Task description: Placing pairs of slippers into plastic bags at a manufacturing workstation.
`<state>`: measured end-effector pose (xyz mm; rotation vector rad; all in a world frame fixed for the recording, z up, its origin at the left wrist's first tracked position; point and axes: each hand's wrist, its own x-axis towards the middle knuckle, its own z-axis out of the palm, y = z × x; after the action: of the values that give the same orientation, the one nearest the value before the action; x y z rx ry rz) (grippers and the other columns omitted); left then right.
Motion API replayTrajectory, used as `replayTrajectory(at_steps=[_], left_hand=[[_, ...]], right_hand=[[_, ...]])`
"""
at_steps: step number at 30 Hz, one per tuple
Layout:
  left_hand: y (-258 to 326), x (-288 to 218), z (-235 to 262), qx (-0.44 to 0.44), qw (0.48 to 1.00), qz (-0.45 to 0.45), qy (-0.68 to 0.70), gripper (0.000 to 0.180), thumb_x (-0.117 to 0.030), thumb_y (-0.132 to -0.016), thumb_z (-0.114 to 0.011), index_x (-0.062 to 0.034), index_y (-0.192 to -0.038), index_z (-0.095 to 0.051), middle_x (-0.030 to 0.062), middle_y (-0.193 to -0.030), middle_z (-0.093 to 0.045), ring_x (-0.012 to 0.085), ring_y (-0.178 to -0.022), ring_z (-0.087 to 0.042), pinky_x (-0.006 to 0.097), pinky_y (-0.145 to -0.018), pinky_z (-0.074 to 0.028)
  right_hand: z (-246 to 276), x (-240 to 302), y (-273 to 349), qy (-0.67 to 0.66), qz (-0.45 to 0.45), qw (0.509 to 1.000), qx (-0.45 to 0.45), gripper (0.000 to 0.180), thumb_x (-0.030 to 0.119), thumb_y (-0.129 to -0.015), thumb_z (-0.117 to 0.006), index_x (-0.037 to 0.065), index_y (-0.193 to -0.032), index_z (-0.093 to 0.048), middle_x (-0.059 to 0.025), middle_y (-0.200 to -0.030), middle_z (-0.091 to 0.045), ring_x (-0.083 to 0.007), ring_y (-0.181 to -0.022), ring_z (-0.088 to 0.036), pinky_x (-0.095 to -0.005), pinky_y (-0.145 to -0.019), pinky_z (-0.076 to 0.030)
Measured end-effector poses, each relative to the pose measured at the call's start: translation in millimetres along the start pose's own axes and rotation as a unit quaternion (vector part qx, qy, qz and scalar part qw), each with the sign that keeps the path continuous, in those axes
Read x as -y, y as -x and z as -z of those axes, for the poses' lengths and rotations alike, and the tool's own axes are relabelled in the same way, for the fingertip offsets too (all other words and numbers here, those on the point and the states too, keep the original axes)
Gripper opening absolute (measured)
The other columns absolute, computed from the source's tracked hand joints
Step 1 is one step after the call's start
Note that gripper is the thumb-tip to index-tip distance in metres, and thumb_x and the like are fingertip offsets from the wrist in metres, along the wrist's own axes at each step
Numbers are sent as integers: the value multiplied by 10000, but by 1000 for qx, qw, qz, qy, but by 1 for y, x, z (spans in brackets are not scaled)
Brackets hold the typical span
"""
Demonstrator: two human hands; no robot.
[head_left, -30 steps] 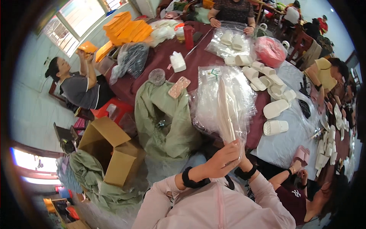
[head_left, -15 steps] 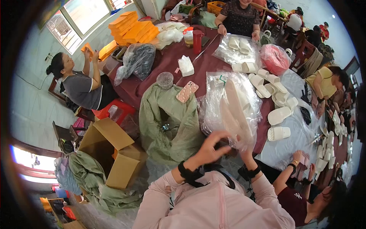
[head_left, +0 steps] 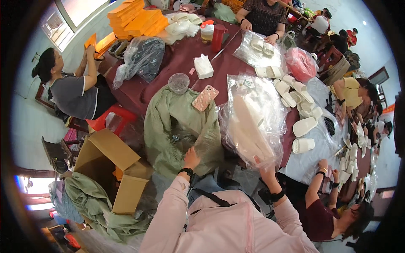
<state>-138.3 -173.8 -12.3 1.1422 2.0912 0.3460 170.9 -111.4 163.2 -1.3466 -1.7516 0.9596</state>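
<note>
My right hand (head_left: 266, 172) grips the near end of a clear plastic bag (head_left: 276, 145), its fingers partly hidden by the film. A long pale beige piece (head_left: 253, 133), probably a slipper or sole, shows in or under that film. Beneath lies a stack of clear bags (head_left: 234, 99). My left hand (head_left: 192, 158) is over the near side of a green cloth sack (head_left: 158, 126), close to its opening; its fingers are too small and foreshortened to read. Small shiny items (head_left: 175, 138) lie inside the sack. Several white slippers (head_left: 303, 126) sit right of the bags.
On the dark red table (head_left: 181, 55) are a phone (head_left: 205, 98), a round clear tub (head_left: 179, 83), a tissue pack (head_left: 203, 67) and a red jug (head_left: 219, 38). An open carton (head_left: 105, 168) stands left. Co-workers sit left, opposite and right; one's arm (head_left: 314, 181) is near mine.
My left hand has left the bag and moved left to the green sack. The beige piece in the plastic has been lowered toward the stack, with my right hand still at its near end.
</note>
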Motion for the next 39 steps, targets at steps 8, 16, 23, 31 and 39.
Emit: replayTrajectory(at_steps=[8,16,23,31,39], left_hand=[[-10,-9,0,93,993,53,-50,757,-351,-692,-659,-156,-1312,-271,135,-1412,-179,378,-1284,-164,614,-985,-93],[-18,-22,-21,155,981,-105,-55,373,-305,-702,-557,-108,-1018,-583,130,-1161,-525,347,-1143,-405,600,-1002,-72],[8,-17,-17,228,960,-162,-24,446,-259,-691,-559,-78,-1097,-520,155,-1183,-502,345,-1140,-410,504,-978,-171],[49,-22,-22,319,926,-202,0,546,-206,-679,-562,-44,-1187,-447,184,-1208,-475,342,-1136,-416,393,-950,-284],[78,-48,-7,408,876,-255,23,648,-117,-655,-544,-32,-1268,-351,223,-1269,-405,325,-1122,-443,365,-905,-364]], right_hand=[[2,9,42,-357,-267,877,180,529,367,-871,-405,33,-1277,-345,-127,-1162,-466,-298,-1019,-508,-358,-866,-439],[-8,89,16,-59,-55,940,330,584,105,-718,-591,18,-1265,-405,-108,-1191,-532,-156,-1044,-520,-259,-881,-376],[-33,101,3,-89,-26,931,353,566,49,-726,-582,29,-1266,-411,-108,-1204,-522,-164,-1074,-507,-255,-910,-357],[-103,128,-24,-44,132,925,353,616,122,-732,-603,216,-1297,-376,-216,-1012,-567,-389,-861,-556,-367,-708,-463],[-170,90,-25,87,133,918,364,631,45,-746,-460,246,-1323,-299,-230,-930,-580,-374,-718,-572,-427,-650,-456]])
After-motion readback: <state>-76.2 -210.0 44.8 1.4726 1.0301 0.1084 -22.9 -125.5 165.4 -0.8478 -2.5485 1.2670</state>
